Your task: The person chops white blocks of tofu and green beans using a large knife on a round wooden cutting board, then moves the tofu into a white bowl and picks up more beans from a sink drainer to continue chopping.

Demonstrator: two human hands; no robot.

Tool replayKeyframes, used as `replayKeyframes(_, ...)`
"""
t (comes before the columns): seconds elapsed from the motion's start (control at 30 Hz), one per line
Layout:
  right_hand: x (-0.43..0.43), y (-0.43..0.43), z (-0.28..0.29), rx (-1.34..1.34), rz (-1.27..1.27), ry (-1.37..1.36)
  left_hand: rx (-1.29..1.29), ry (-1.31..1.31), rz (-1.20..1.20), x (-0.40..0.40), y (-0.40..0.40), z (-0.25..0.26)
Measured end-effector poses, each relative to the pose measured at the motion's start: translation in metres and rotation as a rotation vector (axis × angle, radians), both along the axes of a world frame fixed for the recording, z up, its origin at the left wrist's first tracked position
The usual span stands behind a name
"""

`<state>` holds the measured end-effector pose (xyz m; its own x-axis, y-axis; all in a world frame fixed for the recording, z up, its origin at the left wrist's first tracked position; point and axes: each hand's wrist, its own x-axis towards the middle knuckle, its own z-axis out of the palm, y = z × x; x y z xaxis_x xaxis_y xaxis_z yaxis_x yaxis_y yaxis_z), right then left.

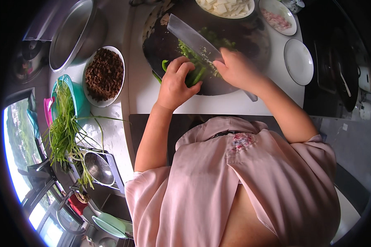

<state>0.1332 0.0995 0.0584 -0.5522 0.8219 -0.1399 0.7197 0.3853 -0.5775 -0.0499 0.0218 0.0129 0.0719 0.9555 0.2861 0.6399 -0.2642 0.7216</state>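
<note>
My right hand (237,68) grips a cleaver (193,37), its broad blade slanting up and left over a dark round cutting board (228,88). Beneath my left hand (176,83) lie long green peppers (198,74), which the curled fingers hold against the board near its front edge. Chopped green pieces (185,49) and pale seeds lie along the blade. More cut green bits (218,38) form a blurred pile behind the cleaver. The handle is mostly hidden in my right hand, with its end showing below the wrist.
White slices fill a bowl (225,15) behind the board. To the right are a plate of pinkish chopped pieces (276,20), a bare white plate (298,61) and a dark cooktop (324,102). Leftward stand a bowl of brown crumbly food (104,75), a metal basin (61,51) and green stalks (63,123).
</note>
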Motion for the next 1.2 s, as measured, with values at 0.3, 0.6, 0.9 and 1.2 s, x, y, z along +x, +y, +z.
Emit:
replayKeyframes(0.3,-0.015,0.0,-0.003,0.067,0.216,-0.308,0.088,0.072,-0.056,-0.004,0.008,-0.004)
replayKeyframes(0.6,-0.008,-0.006,0.012,0.086,0.198,-0.238,0.126,0.121,-0.037,0.002,0.007,-0.001)
replayKeyframes(0.9,-0.007,-0.005,0.017,0.002,0.168,-0.238,0.145,0.094,0.007,0.006,0.006,-0.005)
replayKeyframes(1.2,0.008,0.005,-0.006,0.007,0.062,-0.018,0.097,0.108,0.038,0.012,0.012,-0.003)
